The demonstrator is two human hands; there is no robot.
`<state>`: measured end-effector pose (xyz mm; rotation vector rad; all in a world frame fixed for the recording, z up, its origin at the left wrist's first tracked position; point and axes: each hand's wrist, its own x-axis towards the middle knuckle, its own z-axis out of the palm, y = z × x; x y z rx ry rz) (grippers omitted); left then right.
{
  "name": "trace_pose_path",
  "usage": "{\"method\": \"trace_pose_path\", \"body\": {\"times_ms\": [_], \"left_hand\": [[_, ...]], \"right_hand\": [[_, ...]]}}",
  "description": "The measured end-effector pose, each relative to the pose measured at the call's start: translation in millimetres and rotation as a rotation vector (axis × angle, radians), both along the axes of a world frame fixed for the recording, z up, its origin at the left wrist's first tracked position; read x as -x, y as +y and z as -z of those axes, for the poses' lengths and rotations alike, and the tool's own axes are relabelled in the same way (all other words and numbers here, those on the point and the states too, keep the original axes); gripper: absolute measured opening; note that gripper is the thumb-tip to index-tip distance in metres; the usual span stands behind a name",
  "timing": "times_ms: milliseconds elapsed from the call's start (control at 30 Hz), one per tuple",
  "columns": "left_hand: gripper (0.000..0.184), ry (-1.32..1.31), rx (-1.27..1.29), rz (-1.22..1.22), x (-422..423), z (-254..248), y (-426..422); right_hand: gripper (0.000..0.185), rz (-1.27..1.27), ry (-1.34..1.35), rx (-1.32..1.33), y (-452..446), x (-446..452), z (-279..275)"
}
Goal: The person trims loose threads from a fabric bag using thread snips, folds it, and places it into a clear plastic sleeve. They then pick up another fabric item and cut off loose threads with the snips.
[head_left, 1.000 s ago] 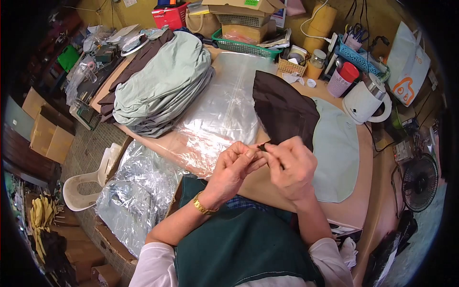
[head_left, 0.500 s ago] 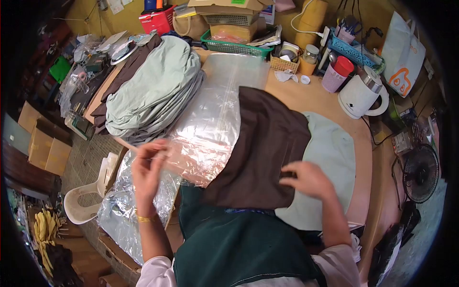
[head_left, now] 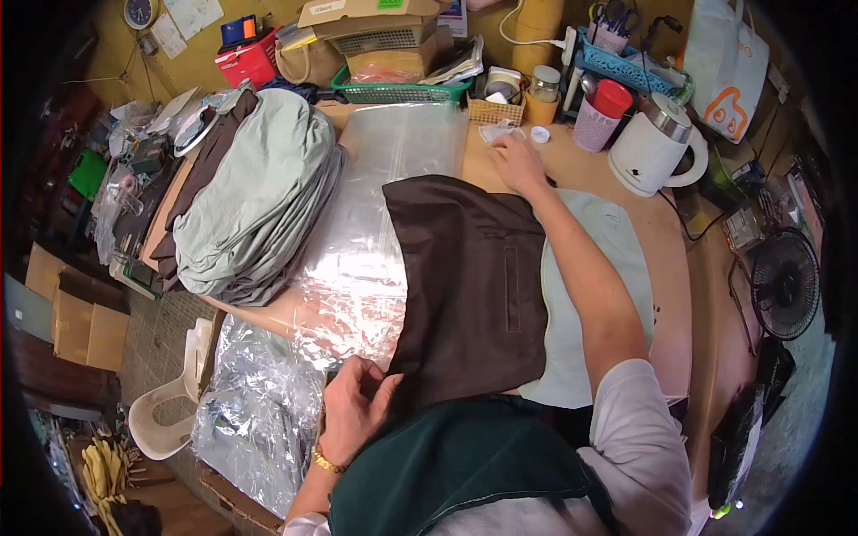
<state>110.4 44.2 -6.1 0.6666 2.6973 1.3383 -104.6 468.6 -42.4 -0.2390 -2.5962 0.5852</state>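
Note:
A dark brown cloth piece [head_left: 465, 304] with a narrow stitched rectangle lies in front of me, its near edge by my dark green apron. My left hand [head_left: 356, 406] is at its lower left corner, thumb and curled fingers closed on the edge. My right arm stretches across the cloth to the back of the table. There my right hand [head_left: 518, 163] touches some white scraps [head_left: 500, 132], fingers bent and slightly apart; I see nothing clearly held. A pale green cloth piece [head_left: 608, 286] lies partly under the brown one. Clear plastic sheets [head_left: 357, 259] lie to the left.
A tall pile of pale green cloth [head_left: 250, 188] stands at the left. Along the back are a green basket [head_left: 402, 93], a small wicker basket [head_left: 496, 111], a jar [head_left: 543, 85], a lilac cup [head_left: 594, 123] and a white kettle [head_left: 652, 152]. A fan [head_left: 785, 284] is at right.
My right hand has gone from the brown cloth to the white scraps at the back. My left hand has come down to the cloth's corner, and the cloth now lies flatter.

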Motion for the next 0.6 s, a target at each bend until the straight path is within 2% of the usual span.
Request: {"method": "trace_pose_path", "body": {"times_ms": [33, 67, 133, 167, 200, 267, 300, 333, 367, 400, 433, 467, 533, 567, 600], "left_hand": [[0.039, 0.218, -0.143, -0.034, 0.5, 3.4, 7.9], [0.039, 0.214, -0.137, -0.045, 3.2, 0.2, 13.4], [0.041, 0.658, 0.133, -0.092, 17.0, -22.7, 26.9], [0.048, 0.487, 0.301, 0.056, 19.9, -20.2, 20.4], [0.048, 0.491, 0.301, 0.047, 19.4, -21.3, 13.1], [0.051, -0.178, 0.739, 0.340, 17.4, -25.1, -4.4], [0.062, -0.176, 0.790, 0.418, 18.2, -35.3, -14.6], [0.062, -0.172, 0.789, 0.416, 16.5, -49.7, -21.3], [0.072, -0.195, 0.496, 0.311, 17.2, -66.6, -26.0], [0.082, -0.212, 0.203, 0.213, 20.4, -76.0, -26.7], [0.089, 0.043, 0.107, 0.198, 23.5, -65.4, -15.9], [0.095, 0.314, 0.040, 0.159, 26.5, -54.8, -5.0], [0.089, 0.149, -0.016, 0.178, 30.5, -44.8, 20.9], [0.069, -0.306, -0.248, 0.308, 38.7, -34.6, 25.6], [0.042, -0.407, -0.190, 0.369, 52.8, -44.0, 22.7]], "right_hand": [[0.048, -0.089, 0.051, 0.158, -22.5, 2.4, -3.0], [0.048, -0.178, 0.101, 0.315, -47.8, 1.4, -4.7], [0.048, -0.287, -0.008, 0.295, -95.1, -10.7, -10.8], [0.049, -0.386, -0.112, 0.269, -109.0, -18.3, -13.2], [0.051, -0.405, -0.218, 0.042, -113.1, -23.2, -14.9], [0.052, -0.502, -0.399, -0.006, -102.9, -18.4, -12.5], [0.049, -0.580, -0.398, 0.034, -94.1, -23.3, -24.2], [0.046, -0.657, -0.403, 0.072, -85.9, -34.0, -45.4], [0.050, -0.708, -0.522, 0.252, -81.4, -47.2, -76.5], [0.059, -0.703, -0.452, 0.518, -84.4, -66.4, -106.1], [0.068, -0.690, -0.377, 0.783, -87.8, -89.3, -136.9], [0.065, -0.722, -0.217, 0.809, -97.2, -103.4, -178.5], [0.060, -0.678, 0.180, 0.702, -102.9, -105.1, -230.5], [0.056, -0.643, 0.345, 0.611, -102.6, -97.1, -255.7], [0.053, -0.611, 0.451, 0.560, -102.1, -86.9, -272.8]]}}
